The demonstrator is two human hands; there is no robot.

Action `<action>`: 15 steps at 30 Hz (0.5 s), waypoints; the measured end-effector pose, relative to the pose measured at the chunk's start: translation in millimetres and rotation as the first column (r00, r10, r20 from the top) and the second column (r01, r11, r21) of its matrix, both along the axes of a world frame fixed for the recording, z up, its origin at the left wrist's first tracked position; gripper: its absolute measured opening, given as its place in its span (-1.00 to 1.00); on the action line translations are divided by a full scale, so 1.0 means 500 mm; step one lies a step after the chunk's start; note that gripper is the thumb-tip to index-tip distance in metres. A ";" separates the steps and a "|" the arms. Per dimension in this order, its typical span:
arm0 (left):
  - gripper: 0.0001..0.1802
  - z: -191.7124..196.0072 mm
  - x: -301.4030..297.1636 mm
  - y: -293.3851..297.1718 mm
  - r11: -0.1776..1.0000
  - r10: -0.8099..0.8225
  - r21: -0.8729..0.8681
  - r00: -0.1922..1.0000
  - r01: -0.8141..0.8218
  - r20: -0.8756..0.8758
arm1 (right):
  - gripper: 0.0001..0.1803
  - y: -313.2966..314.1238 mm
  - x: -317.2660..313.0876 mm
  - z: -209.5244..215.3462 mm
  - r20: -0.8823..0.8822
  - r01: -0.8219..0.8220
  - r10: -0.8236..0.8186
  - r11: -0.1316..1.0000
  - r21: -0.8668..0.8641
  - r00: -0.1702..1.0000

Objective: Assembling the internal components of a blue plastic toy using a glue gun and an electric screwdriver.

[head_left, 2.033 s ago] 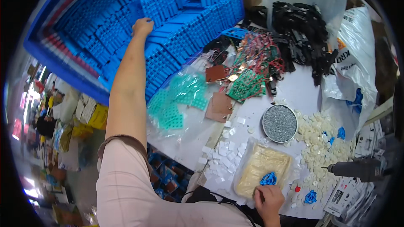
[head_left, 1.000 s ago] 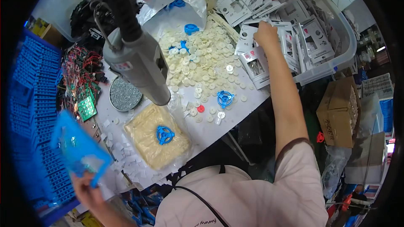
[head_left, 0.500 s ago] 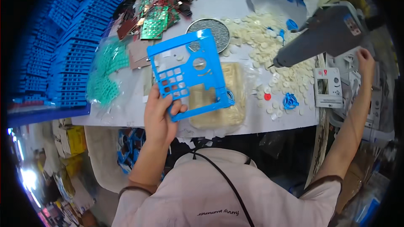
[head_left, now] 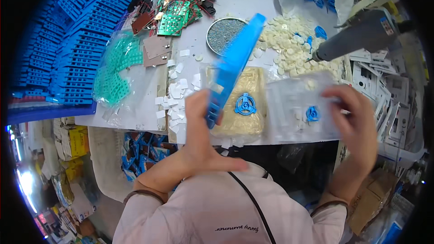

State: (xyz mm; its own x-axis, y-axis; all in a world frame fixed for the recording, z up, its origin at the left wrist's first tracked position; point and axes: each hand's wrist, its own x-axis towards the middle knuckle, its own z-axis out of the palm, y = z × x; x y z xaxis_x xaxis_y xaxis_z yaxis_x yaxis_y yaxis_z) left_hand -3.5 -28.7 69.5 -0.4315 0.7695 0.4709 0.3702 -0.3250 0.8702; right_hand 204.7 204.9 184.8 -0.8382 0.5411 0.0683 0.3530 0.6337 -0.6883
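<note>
My left hand [head_left: 201, 126] holds a blue plastic panel [head_left: 237, 58] by its lower end, thumb sticking out to the right. The panel is tilted nearly edge-on above the table. To the right, my right hand [head_left: 357, 119] has curled fingers at the edge of a pale, see-through sheet [head_left: 285, 108], blurred by motion. A small blue wheel-shaped part [head_left: 312, 114] shows through that sheet. Between my hands lies a tan, plastic-wrapped block [head_left: 257, 81] with a blue three-spoked ring [head_left: 245, 104] on it.
A round tin [head_left: 221, 34] of small grey pieces stands behind the panel. Cream discs [head_left: 289, 40] cover the back right, under a grey power screwdriver [head_left: 357, 40]. Circuit boards [head_left: 171, 25], green sheets [head_left: 115, 72] and stacked blue panels [head_left: 86, 63] are left.
The blue panel has turned from facing me to nearly edge-on. My right hand has come in from the far right, and the pale sheet now spreads over the table's right side.
</note>
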 end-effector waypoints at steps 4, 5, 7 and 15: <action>-0.01 0.015 0.025 0.041 0.981 0.190 0.061 0.880 -0.182 -0.435 | -0.72 -0.073 -0.138 -0.017 -0.286 -0.203 0.073 0.867 -0.456 0.955; -0.04 0.012 0.019 0.044 0.963 0.267 0.116 0.820 -0.242 -0.506 | -0.68 -0.091 -0.164 -0.012 -0.358 -0.276 0.085 0.805 -0.526 0.930; -0.19 0.029 -0.020 0.006 0.951 0.280 0.031 0.813 -0.308 -0.510 | -0.56 -0.099 -0.183 -0.016 -0.528 -0.379 0.053 0.758 -0.532 0.848; -0.19 0.027 -0.053 -0.063 0.997 0.014 -0.058 0.587 0.057 0.810 | -0.41 -0.138 -0.202 -0.225 -0.421 -0.353 -0.091 0.403 -0.844 0.902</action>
State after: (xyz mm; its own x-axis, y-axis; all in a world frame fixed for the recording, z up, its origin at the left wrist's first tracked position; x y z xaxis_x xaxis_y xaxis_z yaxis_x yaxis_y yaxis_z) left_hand -29.9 -60.1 83.0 -0.5896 0.7988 -0.1191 -0.5041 -0.2488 0.8270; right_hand 103.6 136.1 72.2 -0.9308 0.3564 -0.0813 -0.0751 -0.4040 -0.9117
